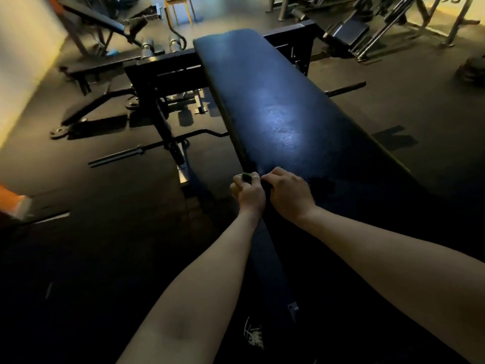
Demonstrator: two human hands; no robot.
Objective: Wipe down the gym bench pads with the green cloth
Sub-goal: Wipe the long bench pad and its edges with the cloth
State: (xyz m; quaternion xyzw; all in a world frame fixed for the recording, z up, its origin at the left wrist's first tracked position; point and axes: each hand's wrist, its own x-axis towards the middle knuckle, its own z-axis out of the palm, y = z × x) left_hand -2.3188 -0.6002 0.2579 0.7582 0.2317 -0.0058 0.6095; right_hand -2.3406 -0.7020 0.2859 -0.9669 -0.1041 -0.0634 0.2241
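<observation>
A long dark blue bench pad (275,106) runs away from me, shiny in its middle. Both hands meet at its near left edge. My left hand (248,191) is curled round the green cloth (246,176), of which only a small bright scrap shows above the fingers. My right hand (287,191) lies right beside it on the pad with its fingers curled at the pad's edge; whether they also hold the cloth is hidden in the dark.
A curl bar (147,149) lies on the floor left of the bench. The bench's black frame (162,72) and another incline bench (105,22) stand behind it. Machines (380,24) fill the back right. A yellow chair (178,9) stands far back.
</observation>
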